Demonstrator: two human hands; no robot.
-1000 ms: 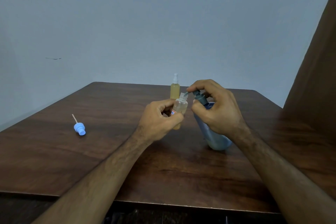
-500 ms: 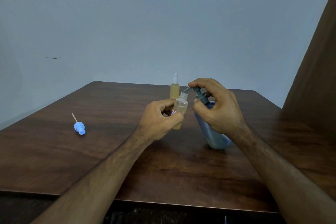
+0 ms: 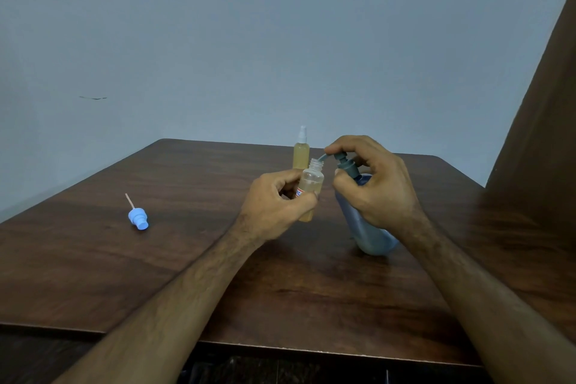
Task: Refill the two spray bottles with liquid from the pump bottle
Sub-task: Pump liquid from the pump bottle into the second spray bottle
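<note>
The left hand (image 3: 274,206) grips the small uncapped clear plastic spray bottle (image 3: 311,185), part-filled with amber liquid. The right hand (image 3: 372,188) clasps the tilted blue pump bottle (image 3: 366,227), its spout at the small bottle's mouth.

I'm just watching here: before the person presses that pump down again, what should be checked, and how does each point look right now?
1. Open bottle gripped firmly by left hand: ok.
2. Its neck uncapped: ok; the blue spray cap lies on the table.
3. Pump bottle nozzle at the neck opening: ok.
4. Right hand on the pump head: ok.
5. Room left in the open bottle: ok, liquid sits below the neck.
6. Second spray bottle needs refilling: cannot tell; it is capped and looks nearly full.
</note>
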